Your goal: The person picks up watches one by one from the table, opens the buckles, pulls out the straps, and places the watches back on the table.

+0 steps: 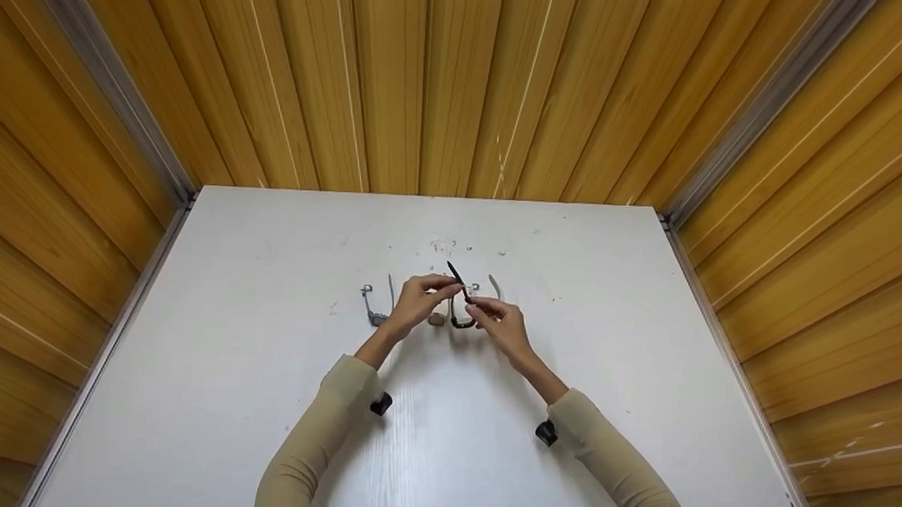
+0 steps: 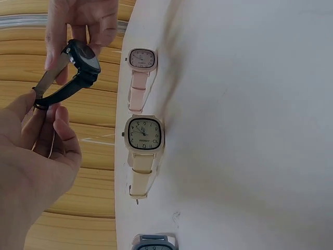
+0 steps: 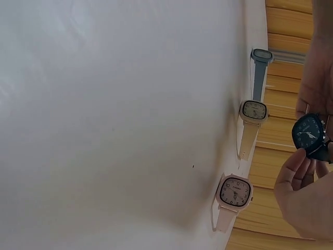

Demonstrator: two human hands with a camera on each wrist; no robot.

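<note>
Both hands hold a black wristwatch (image 2: 86,57) above the table. My left hand (image 1: 421,298) pinches the strap end, where the strap forms a loop in the left wrist view. Beside the watch case, my right hand (image 1: 504,327) grips with thumb and fingers. The dark dial (image 3: 307,133) with pale hands faces the right wrist camera. Three more watches stand on the table behind and below the hands: a blue one (image 1: 378,318) at left, a cream one (image 2: 144,134) in the middle, and a pink one (image 2: 142,58) at right, partly covered by my right hand in the head view.
A white table (image 1: 200,367) carries the watches, with small dark marks (image 1: 443,245) beyond the hands. Wood-patterned panels (image 1: 392,83) enclose its back and sides, with grey metal posts (image 1: 753,108) at the corners. Small black devices (image 1: 546,432) sit at both wrists.
</note>
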